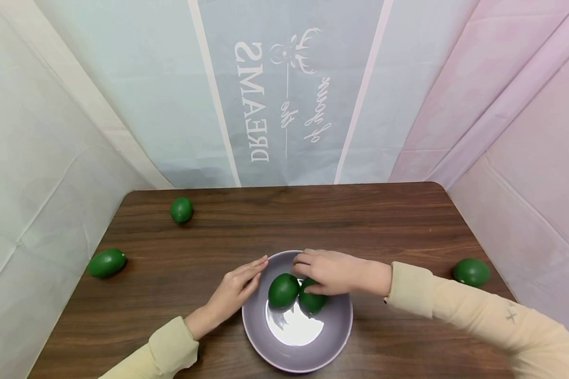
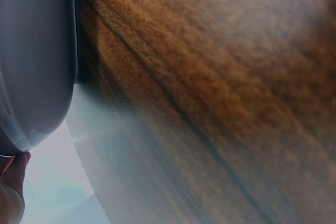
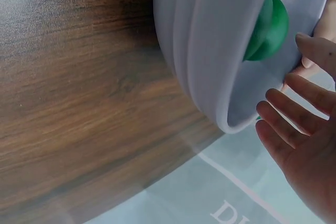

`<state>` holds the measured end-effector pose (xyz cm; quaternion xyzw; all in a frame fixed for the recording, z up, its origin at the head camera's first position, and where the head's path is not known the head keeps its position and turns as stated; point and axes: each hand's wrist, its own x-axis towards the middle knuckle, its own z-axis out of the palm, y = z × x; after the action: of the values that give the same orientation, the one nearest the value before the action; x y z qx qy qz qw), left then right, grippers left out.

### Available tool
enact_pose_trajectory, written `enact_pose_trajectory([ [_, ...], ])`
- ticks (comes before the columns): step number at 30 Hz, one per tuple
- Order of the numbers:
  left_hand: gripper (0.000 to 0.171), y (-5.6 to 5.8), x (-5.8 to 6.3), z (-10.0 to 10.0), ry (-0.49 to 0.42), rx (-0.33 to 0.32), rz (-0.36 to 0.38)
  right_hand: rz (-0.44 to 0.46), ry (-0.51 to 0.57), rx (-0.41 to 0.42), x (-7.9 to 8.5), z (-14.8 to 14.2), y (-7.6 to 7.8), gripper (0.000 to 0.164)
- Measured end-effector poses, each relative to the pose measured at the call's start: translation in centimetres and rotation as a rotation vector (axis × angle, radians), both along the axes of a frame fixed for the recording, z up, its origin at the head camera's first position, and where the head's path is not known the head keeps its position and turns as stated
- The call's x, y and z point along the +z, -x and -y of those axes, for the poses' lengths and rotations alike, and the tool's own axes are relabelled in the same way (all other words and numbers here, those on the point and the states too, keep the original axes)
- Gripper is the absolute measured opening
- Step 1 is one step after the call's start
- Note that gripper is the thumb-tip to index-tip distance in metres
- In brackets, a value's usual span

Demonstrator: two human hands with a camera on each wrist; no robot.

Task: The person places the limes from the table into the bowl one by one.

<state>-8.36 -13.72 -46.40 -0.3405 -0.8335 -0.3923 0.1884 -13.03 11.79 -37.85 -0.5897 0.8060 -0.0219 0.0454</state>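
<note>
Lime and second lime side by side inside the purple bowl, second lime partly covered by the right hand. Reads as the bowl-loading step, at or near release. Right-hand fingers spread and loosely bent, no pinch visible in the right wrist view. Left hand with straight fingers at the bowl's near-left rim, probably bracing. Next, likely: lift clear without nudging either fruit, then reach for the far-right lime. Also on the table: left-edge lime, back-left lime.
</note>
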Motion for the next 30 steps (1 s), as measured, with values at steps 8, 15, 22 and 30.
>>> enact_pose_trajectory([
  [8, 0.031, 0.0, -0.1, 0.0, 0.002, 0.002, -0.006, -0.011, 0.048, -0.025, 0.2, -0.9, 0.2, 0.039],
  [15, 0.031, 0.0, -0.1, -0.1, 0.002, 0.001, -0.011, -0.019, 0.095, -0.045, 0.7, -1.8, 0.4, 0.036],
  [22, 0.031, 0.0, -0.2, 0.0, 0.014, 0.001, -0.019, 0.003, 0.104, -0.097, 1.0, -2.7, 0.6, 0.035],
  [30, 0.033, 0.1, -0.2, -0.1, 0.017, 0.004, -0.015, -0.010, 0.152, -0.115, 1.1, -3.7, 0.9, 0.033],
])
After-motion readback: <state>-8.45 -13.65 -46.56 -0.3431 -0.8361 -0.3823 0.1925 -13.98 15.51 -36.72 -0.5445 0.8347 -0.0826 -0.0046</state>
